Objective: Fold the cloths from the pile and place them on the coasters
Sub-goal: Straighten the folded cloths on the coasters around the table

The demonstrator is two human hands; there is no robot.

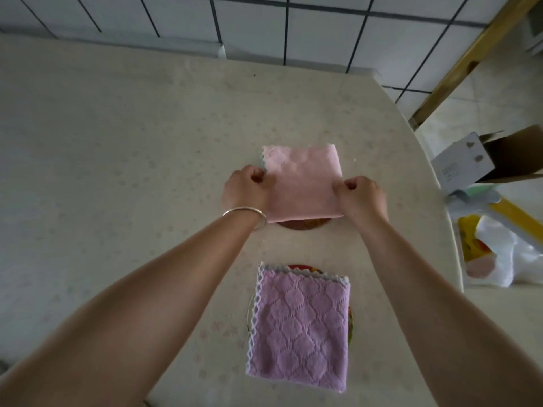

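Pale worktop [117,127] against tiled wall [323,30]; both hands' fingers grip pink cloth [302,186], largely hiding far coaster [299,225].

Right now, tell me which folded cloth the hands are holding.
The plain pink cloth, farther away: left hand and right hand grip its sides. The purple quilted cloth lies untouched.
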